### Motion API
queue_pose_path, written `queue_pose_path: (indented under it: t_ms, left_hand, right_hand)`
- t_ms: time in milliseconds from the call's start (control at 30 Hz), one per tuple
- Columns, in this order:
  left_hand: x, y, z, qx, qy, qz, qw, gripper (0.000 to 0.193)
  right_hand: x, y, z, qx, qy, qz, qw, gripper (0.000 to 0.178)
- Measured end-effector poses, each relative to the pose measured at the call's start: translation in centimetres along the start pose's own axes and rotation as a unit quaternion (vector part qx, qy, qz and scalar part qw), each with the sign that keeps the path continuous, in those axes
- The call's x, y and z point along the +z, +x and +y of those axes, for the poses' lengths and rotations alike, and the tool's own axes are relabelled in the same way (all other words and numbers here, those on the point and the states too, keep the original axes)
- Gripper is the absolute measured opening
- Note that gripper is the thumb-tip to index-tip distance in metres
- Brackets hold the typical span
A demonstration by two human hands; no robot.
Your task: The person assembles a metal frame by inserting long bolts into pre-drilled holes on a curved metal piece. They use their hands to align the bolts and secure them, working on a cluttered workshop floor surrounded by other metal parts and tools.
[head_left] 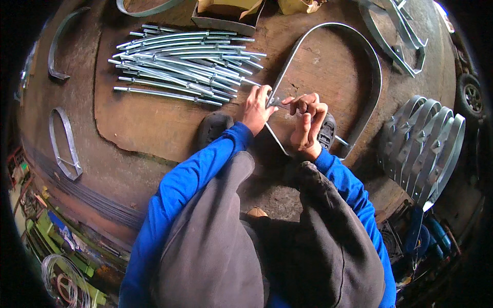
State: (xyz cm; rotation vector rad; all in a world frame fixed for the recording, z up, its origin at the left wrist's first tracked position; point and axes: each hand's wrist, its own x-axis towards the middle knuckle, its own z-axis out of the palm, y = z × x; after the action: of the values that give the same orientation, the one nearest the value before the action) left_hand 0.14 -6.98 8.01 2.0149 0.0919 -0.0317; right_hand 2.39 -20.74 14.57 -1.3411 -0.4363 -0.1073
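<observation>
the left hand clamps a bent metal band. the right hand grips a small tool. rods lie to the left.

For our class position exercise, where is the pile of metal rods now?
In the head view, the pile of metal rods lies at upper left, below the open box and up-left of the left hand.

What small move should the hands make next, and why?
Probably a slight turn of the small grey metal piece, perhaps a spanner, with the right hand, while the left hand steadies the large looped grey metal band: the piece sits between both hands at the band's left side, where the fingers gather.
</observation>
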Motion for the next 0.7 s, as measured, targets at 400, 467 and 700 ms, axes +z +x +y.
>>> queue_pose_path:
  t_ms: [400, 467, 700]
  left_hand:
    - [-1.0, 0.3, 0.1, -0.004, 0.042, 0.001, 0.999, 0.053]
    - [-1.2, 0.2, 0.1, -0.012, 0.036, -0.004, 0.999, 0.053]
    - [-1.6, -0.4, 0.1, -0.018, 0.046, -0.034, 0.998, 0.052]
  right_hand:
    - [1.0, 1.4, 0.4, 0.015, -0.008, 0.027, 1.000, 0.012]
    - [1.0, 1.4, 0.3, 0.013, 0.002, 0.023, 1.000, 0.012]
    - [0.9, -1.4, 0.7, -0.106, -0.048, -0.089, 0.989, 0.017]
